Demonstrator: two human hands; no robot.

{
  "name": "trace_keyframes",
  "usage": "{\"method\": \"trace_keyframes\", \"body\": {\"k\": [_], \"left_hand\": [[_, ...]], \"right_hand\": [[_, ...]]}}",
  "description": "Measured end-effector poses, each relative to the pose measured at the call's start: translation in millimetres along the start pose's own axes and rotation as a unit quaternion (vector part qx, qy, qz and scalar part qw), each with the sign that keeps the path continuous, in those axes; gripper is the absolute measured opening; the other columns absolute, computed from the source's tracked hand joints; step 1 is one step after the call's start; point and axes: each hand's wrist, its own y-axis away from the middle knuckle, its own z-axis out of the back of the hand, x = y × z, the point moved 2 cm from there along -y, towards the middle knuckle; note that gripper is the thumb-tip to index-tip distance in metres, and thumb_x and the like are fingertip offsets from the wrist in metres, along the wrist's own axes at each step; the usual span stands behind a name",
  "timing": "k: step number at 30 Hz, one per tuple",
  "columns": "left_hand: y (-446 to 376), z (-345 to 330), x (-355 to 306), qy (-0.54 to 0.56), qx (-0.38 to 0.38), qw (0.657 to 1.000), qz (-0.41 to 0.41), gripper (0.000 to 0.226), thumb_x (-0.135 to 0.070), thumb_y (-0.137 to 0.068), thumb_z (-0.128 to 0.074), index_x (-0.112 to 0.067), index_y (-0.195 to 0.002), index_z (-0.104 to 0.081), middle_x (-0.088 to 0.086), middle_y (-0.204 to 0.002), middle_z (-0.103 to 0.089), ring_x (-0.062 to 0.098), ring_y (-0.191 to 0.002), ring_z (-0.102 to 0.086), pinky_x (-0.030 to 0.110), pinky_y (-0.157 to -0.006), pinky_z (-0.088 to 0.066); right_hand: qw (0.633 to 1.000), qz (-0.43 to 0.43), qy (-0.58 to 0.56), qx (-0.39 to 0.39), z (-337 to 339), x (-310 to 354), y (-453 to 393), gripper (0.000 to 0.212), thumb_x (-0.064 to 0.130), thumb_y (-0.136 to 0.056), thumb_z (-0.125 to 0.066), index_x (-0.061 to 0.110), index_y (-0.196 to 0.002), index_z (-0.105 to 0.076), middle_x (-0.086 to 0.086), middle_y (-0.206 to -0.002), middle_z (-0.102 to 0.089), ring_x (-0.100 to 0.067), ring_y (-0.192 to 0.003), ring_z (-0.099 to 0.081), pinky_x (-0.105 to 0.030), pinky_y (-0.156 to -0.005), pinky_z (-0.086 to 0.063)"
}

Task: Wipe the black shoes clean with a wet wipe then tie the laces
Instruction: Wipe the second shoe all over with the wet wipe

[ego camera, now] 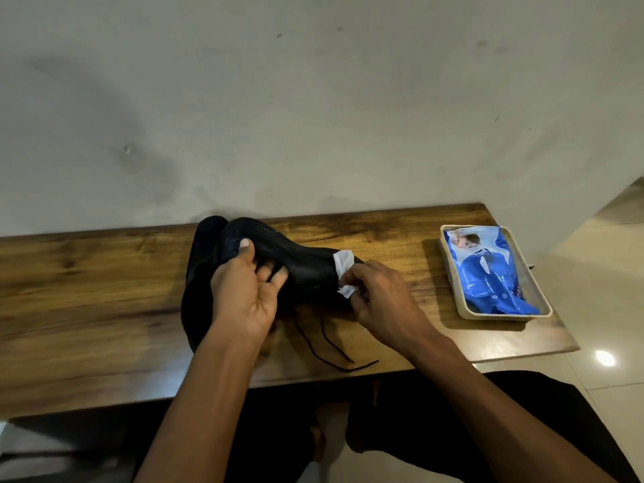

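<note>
Two black shoes sit on my worktop (104,291); my left hand (244,291) grips the lifted shoe (289,252), its long axis running left-right. My right hand (380,294) pinches the wet wipe (343,261) against its right end, probably the heel. Second shoe (198,273) lies behind. Laces (327,346) trail toward the near edge. Wipes pack (488,273) in a tray (449,273) is well right.

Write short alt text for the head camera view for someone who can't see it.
A person's left hand holds a black shoe above a wooden table while the right hand presses a white wet wipe against it, untied laces dangling. A blue wipes pack sits in a tray at right.
</note>
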Motion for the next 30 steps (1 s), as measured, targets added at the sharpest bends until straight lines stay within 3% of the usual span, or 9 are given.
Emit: {"method": "trace_keyframes", "body": {"k": [2, 6, 9, 11, 15, 17, 20, 25, 30], "left_hand": [[-7.3, -1.7, 2.4, -0.141, 0.004, 0.99, -0.028, 0.035, -0.026, -0.104, -0.049, -0.014, -0.137, -0.048, 0.008, -0.132, -0.061, 0.028, -0.115, -0.063, 0.043, -0.084, -0.053], [-18.2, -7.8, 7.7, -0.439, 0.023, 0.889, -0.132, 0.034, -0.026, -0.102, -0.051, -0.021, -0.133, -0.039, 0.003, -0.11, -0.06, 0.017, -0.098, -0.061, 0.035, -0.084, -0.053], [-19.7, -9.3, 9.0, -0.532, 0.057, 0.831, -0.154, 0.019, -0.025, -0.102, -0.047, -0.012, -0.114, -0.054, 0.0, -0.089, -0.061, 0.017, -0.086, -0.06, 0.037, -0.081, -0.051], [-20.6, -7.5, 7.2, -0.564, 0.087, 0.81, -0.134, 0.034, -0.031, -0.099, -0.049, 0.0, -0.1, -0.06, 0.007, -0.083, -0.06, 0.022, -0.081, -0.058, 0.035, -0.074, -0.044], [-21.1, -10.7, 8.7, -0.609, 0.129, 0.776, -0.104, 0.028, -0.036, -0.088, -0.061, -0.011, -0.099, -0.068, 0.012, -0.085, -0.073, 0.03, -0.08, -0.07, 0.043, -0.08, -0.056], [-18.8, -12.8, 9.9, -0.628, 0.134, 0.754, -0.137, 0.034, -0.033, -0.091, -0.062, -0.001, -0.101, -0.061, 0.016, -0.071, -0.06, 0.031, -0.063, -0.057, 0.04, -0.068, -0.05], [-13.1, -15.8, 11.8, -0.568, 0.161, 0.794, -0.148, 0.051, -0.044, -0.084, -0.063, 0.003, -0.099, -0.051, 0.015, -0.076, -0.056, 0.032, -0.068, -0.054, 0.044, -0.07, -0.048], [0.1, -28.6, 18.9, -0.397, 0.213, 0.888, -0.098, 0.061, -0.045, -0.079, -0.068, 0.006, -0.109, -0.052, 0.006, -0.11, -0.055, 0.044, -0.116, -0.056, 0.056, -0.109, -0.041], [8.8, -38.9, 24.5, -0.316, 0.212, 0.919, -0.101, 0.021, -0.015, -0.098, -0.06, 0.004, -0.105, -0.056, 0.015, -0.114, -0.064, 0.023, -0.117, -0.06, 0.045, -0.113, -0.041]], "right_hand": [[1.0, -0.016, 0.004, -0.01, -7.0, -6.8, -0.9, 0.023, 0.005, -0.089, -0.064, 0.019, -0.106, -0.071, 0.0, -0.105, -0.063, -0.015, -0.092, -0.059, -0.03, -0.076, -0.05], [0.999, -0.033, 0.02, 0.002, -21.2, -10.7, -2.9, 0.032, -0.002, -0.087, -0.058, 0.014, -0.11, -0.073, -0.005, -0.11, -0.066, -0.019, -0.099, -0.063, -0.031, -0.081, -0.052], [0.999, -0.044, 0.003, -0.012, -25.6, -11.2, -5.0, 0.034, -0.005, -0.084, -0.058, 0.014, -0.108, -0.073, -0.004, -0.108, -0.066, -0.018, -0.096, -0.062, -0.027, -0.078, -0.05], [0.998, -0.05, -0.021, -0.034, -26.7, -12.3, -6.6, 0.032, -0.002, -0.084, -0.06, 0.016, -0.108, -0.072, -0.002, -0.106, -0.067, -0.014, -0.093, -0.063, -0.027, -0.077, -0.052], [0.986, -0.089, -0.122, -0.076, -25.1, -10.7, -7.9, 0.022, 0.008, -0.092, -0.066, 0.015, -0.113, -0.065, 0.005, -0.097, -0.067, -0.005, -0.086, -0.063, -0.018, -0.072, -0.053], [0.98, -0.09, -0.151, -0.095, -22.1, -5.5, -7.5, 0.026, 0.01, -0.093, -0.067, 0.016, -0.118, -0.061, 0.005, -0.095, -0.066, -0.003, -0.084, -0.063, -0.011, -0.07, -0.049], [0.972, -0.082, -0.155, -0.155, -3.1, 1.5, -12.2, 0.038, 0.007, -0.089, -0.066, 0.013, -0.126, -0.061, 0.003, -0.101, -0.066, -0.004, -0.088, -0.061, -0.002, -0.075, -0.043], [0.971, 0.05, -0.128, -0.197, 26.6, 22.1, -16.9, 0.041, -0.001, -0.091, -0.063, 0.009, -0.131, -0.061, -0.001, -0.115, -0.065, -0.005, -0.1, -0.06, -0.012, -0.085, -0.048], [0.967, 0.122, -0.057, -0.218, 26.1, 23.1, -4.3, 0.037, -0.002, -0.092, -0.061, 0.005, -0.128, -0.065, -0.009, -0.113, -0.058, -0.015, -0.101, -0.056, -0.018, -0.083, -0.048]]}}
